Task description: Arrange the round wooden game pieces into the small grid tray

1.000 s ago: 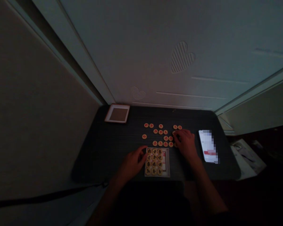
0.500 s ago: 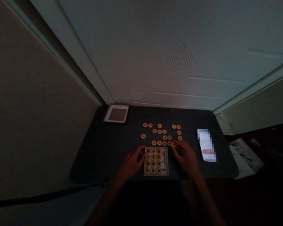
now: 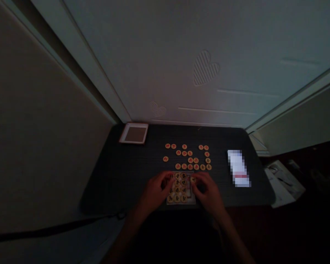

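Near the table's front edge lies a clear, shallow plastic box (image 3: 193,201), holding columns of round Chinese chess pieces (image 3: 177,190) with dark characters. My left hand (image 3: 157,189) grips the box's left side, its fingers curled over the upper-left pieces and partly hiding them. Pinched between the thumb and fingers of my right hand (image 3: 208,189) is one chess piece (image 3: 193,179), over the box's upper right part. Beyond the box, several loose chess pieces with red characters (image 3: 190,160) lie face up on the table.
The dark table (image 3: 110,172) stands against a pale panel with raised hearts (image 3: 205,68). A white-rimmed box lid or tray (image 3: 135,133) lies at the back left. A phone with a lit, pixelated screen (image 3: 238,168) is at right. Beside the table is a pale box (image 3: 284,183).
My right hand has moved left from beside the loose pieces to the box, carrying a piece. My left hand has shifted slightly over the box's left column. The view has moved a little.
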The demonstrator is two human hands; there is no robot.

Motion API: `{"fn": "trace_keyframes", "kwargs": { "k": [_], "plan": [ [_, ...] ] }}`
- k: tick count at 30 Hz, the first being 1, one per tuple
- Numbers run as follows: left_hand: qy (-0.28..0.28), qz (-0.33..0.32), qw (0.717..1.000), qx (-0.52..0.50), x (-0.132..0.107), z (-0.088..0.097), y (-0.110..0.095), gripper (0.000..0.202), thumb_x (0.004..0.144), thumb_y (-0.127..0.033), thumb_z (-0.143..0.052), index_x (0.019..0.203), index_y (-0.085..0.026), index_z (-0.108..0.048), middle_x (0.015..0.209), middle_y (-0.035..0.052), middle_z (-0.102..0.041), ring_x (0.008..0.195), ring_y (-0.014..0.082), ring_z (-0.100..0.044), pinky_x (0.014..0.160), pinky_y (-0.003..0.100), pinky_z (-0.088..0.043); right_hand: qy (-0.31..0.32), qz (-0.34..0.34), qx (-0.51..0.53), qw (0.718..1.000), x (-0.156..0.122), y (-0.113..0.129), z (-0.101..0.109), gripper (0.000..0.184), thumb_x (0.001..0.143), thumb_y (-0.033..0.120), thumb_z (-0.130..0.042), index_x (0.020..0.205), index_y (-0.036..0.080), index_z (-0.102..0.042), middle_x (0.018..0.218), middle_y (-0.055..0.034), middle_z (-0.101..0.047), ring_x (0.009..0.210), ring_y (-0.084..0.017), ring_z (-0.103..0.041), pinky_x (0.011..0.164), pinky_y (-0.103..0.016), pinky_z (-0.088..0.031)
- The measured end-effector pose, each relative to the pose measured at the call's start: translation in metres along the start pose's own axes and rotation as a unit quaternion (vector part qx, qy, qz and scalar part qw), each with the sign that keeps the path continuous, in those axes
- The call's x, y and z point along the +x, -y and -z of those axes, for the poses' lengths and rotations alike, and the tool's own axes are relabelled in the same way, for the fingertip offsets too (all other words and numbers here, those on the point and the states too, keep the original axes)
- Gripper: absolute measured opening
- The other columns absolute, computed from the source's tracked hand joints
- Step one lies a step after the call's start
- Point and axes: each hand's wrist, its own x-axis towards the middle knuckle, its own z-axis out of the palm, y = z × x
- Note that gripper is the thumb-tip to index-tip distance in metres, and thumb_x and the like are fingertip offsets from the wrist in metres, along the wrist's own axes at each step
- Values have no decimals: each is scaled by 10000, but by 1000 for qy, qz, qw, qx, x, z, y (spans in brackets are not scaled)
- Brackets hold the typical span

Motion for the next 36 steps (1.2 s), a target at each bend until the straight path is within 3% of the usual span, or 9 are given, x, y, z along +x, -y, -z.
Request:
{"fn": "trace_keyframes", "kwargs": {
  "k": [6, 12, 26, 30, 36],
  "plan": [
    [60, -21, 996, -70, 2, -11, -19, 268, 953, -399, -562, 1140, -248, -680, 1020, 25, -754, 858, 168, -702, 797, 289, -555, 34, -25, 47, 998, -2, 5, -8, 219, 902, 298, -672, 1119, 269, -692, 1036, -49, -695, 873, -194, -694, 822, -339, -586],
    [89, -19, 993, -80, 2, -19, -22, 264, 956, -407, -555, 1093, -234, -699, 998, 39, -752, 855, 183, -694, 796, 306, -555, 40, -55, 97, 993, -6, 6, -13, 199, 928, 344, -658, 1101, 264, -711, 1044, -51, -719, 947, -206, -708, 851, -341, -582],
    [67, -15, 992, -107, 4, -24, -31, 262, 948, -423, -569, 1077, -227, -687, 931, 25, -750, 795, 164, -682, 733, 279, -534, 57, -43, 67, 995, -5, 10, -6, 226, 961, 321, -593, 1141, 284, -725, 1077, -52, -754, 982, -222, -709, 881, -372, -564],
    [38, -6, 991, -129, 4, -28, -27, 247, 939, -397, -575, 1069, -214, -677, 985, 38, -749, 834, 170, -693, 760, 293, -548, 67, -4, 58, 996, -4, 14, -5, 289, 931, 277, -629, 1214, 291, -683, 1031, -43, -739, 918, -202, -694, 861, -348, -553],
    [45, -2, 989, -143, 3, -27, -31, 224, 940, -378, -581, 1058, -211, -673, 984, 39, -746, 843, 171, -693, 764, 292, -543, 51, -3, 46, 998, -6, 13, -7, 290, 901, 283, -675, 1191, 283, -679, 968, -30, -729, 866, -198, -687, 838, -339, -550]
  ]
}}
